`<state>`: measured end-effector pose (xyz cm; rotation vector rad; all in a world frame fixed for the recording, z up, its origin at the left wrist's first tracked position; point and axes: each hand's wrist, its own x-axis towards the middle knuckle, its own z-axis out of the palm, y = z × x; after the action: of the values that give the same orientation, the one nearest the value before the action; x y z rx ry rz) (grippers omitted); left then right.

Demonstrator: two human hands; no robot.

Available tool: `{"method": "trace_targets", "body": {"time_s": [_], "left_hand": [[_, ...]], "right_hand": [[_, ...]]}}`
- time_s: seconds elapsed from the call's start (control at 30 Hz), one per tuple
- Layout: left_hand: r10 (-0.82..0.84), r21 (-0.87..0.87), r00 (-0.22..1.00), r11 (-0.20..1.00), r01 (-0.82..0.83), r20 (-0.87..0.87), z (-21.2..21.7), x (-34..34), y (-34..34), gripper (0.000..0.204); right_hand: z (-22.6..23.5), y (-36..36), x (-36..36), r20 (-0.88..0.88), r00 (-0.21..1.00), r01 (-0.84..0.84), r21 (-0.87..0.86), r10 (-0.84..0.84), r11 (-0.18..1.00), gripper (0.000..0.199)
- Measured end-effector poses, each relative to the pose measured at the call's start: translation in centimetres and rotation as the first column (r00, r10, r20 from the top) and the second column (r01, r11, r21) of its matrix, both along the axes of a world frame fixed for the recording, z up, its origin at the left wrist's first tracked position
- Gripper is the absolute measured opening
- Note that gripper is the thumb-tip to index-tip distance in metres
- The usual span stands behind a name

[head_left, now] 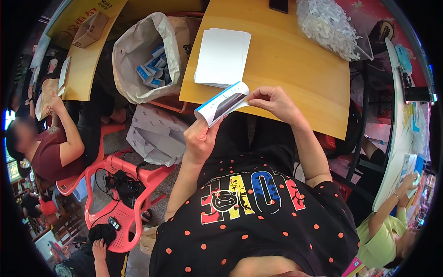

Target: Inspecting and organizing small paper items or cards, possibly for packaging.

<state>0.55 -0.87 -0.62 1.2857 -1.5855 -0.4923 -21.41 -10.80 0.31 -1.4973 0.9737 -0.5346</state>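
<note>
A printed sheet (224,102), white with a blue edge and a dark picture, is curled into a tube over the table's near edge. My left hand (199,141) grips the tube's lower left end, its fingers partly hidden by the paper. At the other end, my right hand (277,104) has thumb and forefinger closed in a pinch on the sheet's loose edge. Just beyond the tube lies a stack of white sheets (224,55) on the yellow wooden table (286,60).
Left of the table stands a white sack (124,60) holding several blue-and-white paper rolls (154,69). A clear bin of white pieces (327,27) and a phone (278,5) are at the far side. A pink stool (122,226) carries cables. Other people sit at both sides.
</note>
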Motion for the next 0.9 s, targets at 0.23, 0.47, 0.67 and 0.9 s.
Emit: {"method": "trace_targets", "body": {"time_s": [0.23,0.47,0.67,0.9], "left_hand": [[-0.015,-0.011,1.0,1.0,0.015,0.012,-0.3,0.3,-0.2,0.016],[-0.014,0.003,0.999,1.0,0.013,0.05,-0.4,0.6,-0.2,0.016],[0.027,-0.022,0.984,0.999,-0.024,0.174,-0.6,1.3,-0.2,0.017],[-0.007,-0.019,0.984,1.0,0.01,0.179,-0.5,1.3,-0.1,0.019]], "right_hand": [[-0.2,0.0,0.3,-0.035,0.997,-0.063,0.095,0.066,0.993,0.02],[-0.8,0.4,0.6,-0.08,0.996,-0.043,0.051,0.047,0.998,0.022],[0.3,1.3,0.2,-0.023,1.0,0.014,0.098,-0.012,0.995,0.021],[-0.3,0.4,0.2,-0.007,0.99,0.142,0.034,-0.142,0.989,0.019]]}}
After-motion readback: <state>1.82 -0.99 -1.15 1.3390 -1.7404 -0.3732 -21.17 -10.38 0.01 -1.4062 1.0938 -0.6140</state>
